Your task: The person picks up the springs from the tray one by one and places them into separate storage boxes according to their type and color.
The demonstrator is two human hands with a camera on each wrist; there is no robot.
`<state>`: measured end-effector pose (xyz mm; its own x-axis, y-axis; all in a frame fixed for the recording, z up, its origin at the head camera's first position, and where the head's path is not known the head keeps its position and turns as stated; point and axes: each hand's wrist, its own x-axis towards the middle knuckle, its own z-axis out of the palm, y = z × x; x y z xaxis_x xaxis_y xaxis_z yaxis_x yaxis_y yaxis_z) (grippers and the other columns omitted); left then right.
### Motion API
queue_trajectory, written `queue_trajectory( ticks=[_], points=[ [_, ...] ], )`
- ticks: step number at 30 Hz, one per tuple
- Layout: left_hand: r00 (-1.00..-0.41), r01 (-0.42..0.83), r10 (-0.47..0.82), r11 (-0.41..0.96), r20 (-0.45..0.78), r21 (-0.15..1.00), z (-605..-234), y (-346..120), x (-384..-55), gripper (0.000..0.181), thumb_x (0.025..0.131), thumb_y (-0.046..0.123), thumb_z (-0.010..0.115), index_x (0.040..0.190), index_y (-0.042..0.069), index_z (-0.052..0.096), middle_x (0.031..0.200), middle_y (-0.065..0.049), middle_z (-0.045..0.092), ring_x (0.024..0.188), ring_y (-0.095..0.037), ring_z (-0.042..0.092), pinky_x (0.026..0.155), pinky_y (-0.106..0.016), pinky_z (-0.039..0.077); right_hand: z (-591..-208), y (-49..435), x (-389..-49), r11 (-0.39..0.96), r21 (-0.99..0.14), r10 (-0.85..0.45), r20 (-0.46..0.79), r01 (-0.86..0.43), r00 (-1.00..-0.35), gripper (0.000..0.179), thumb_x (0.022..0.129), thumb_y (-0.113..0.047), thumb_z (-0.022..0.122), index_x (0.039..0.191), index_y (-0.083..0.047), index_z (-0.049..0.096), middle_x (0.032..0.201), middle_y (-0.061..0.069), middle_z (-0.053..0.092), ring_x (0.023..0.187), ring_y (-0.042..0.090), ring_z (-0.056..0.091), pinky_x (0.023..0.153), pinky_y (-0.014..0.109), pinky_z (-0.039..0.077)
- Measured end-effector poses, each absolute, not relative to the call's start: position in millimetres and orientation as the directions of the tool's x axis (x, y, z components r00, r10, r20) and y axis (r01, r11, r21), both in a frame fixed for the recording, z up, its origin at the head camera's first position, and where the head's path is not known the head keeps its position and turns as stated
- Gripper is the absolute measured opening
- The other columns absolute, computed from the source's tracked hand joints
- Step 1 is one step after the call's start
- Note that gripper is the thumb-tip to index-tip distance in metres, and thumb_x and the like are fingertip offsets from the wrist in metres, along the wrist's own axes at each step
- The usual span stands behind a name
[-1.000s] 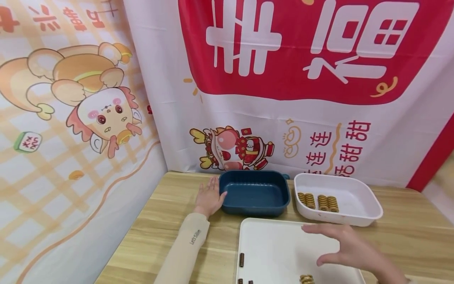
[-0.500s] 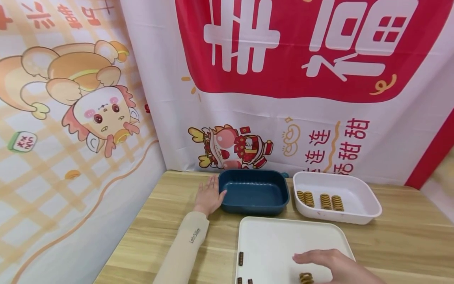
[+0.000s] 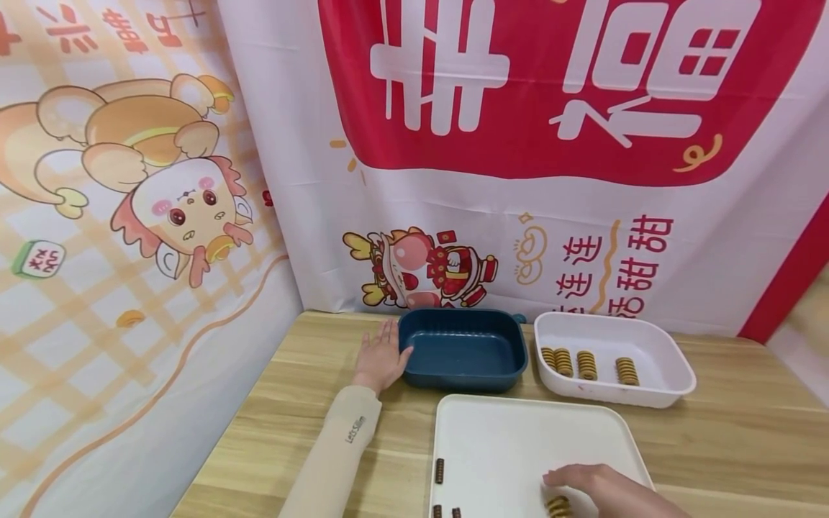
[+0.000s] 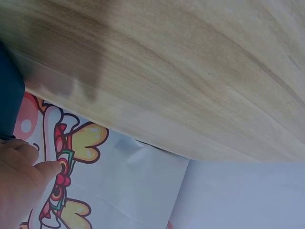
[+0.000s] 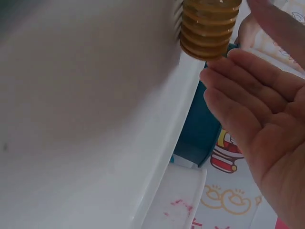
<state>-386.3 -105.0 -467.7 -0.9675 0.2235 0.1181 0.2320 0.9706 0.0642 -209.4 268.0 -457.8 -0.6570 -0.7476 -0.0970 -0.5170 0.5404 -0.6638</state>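
Note:
My left hand (image 3: 380, 360) lies against the left side of the dark blue bin (image 3: 466, 385), fingers straight and thumb at its rim. The left wrist view shows part of this hand (image 4: 21, 181) beside the bin's dark wall. My right hand (image 3: 599, 489) is low over the cream tray (image 3: 499, 424), beside a ridged golden-brown cylinder (image 3: 558, 506). In the right wrist view the cylinder (image 5: 209, 28) stands between the thumb and the nearly straight fingers (image 5: 238, 90), with fingertips right at its end. Small dark ridged pieces (image 3: 440, 471) lie along the tray's left side.
To the right of the blue bin stands a white bin (image 3: 673, 360) holding several ridged cylinders (image 3: 586, 365). Both bins stand at the back of the wooden table (image 3: 285, 424), before a printed cloth (image 3: 298, 180). The tray lies in front of them.
My right hand has come down and toward me, from above the tray to the cylinder. In the white bin, the rightmost cylinder has rolled right, away from its neighbour. My left hand has stayed put.

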Motion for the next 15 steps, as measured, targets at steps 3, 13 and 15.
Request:
queue_trajectory(
  ticks=[3,13,15],
  points=[
    [-0.968,0.230,0.222,0.971,0.113,0.068,-468.4,-105.0,-386.9,0.069,0.101,0.045,0.036,0.148,-0.005,0.025,0.153,-0.017,0.026,0.142,-0.029,0.022,0.112,-0.052,0.019,-459.2,266.5,-210.1,0.558,-0.651,-0.743,-0.114,-0.516,-0.659,0.050,0.085,-0.045,0.069,0.121,-0.011,0.063,0.119,-0.003,0.063,0.109,0.009,0.057,0.087,0.030,0.050],
    [-0.967,0.232,0.222,0.970,0.122,0.075,-470.3,-105.2,-387.7,0.068,0.101,0.044,0.038,0.147,-0.006,0.027,0.153,-0.018,0.028,0.142,-0.030,0.023,0.111,-0.053,0.019,-479.6,261.5,-213.7,0.378,-0.451,-0.865,0.138,-0.808,-0.482,0.033,0.088,-0.031,0.069,0.106,-0.003,0.067,0.101,-0.008,0.066,0.091,0.001,0.060,0.070,0.020,0.050],
    [-0.968,0.230,0.220,0.970,0.118,0.076,-469.6,-104.9,-387.0,0.068,0.101,0.044,0.038,0.147,-0.006,0.027,0.153,-0.018,0.027,0.142,-0.030,0.022,0.111,-0.053,0.019,-475.7,257.6,-210.0,0.423,-0.459,-0.851,0.097,-0.782,-0.517,0.034,0.087,-0.033,0.069,0.105,-0.004,0.068,0.100,-0.011,0.065,0.090,-0.001,0.058,0.069,0.021,0.050]
  ],
)
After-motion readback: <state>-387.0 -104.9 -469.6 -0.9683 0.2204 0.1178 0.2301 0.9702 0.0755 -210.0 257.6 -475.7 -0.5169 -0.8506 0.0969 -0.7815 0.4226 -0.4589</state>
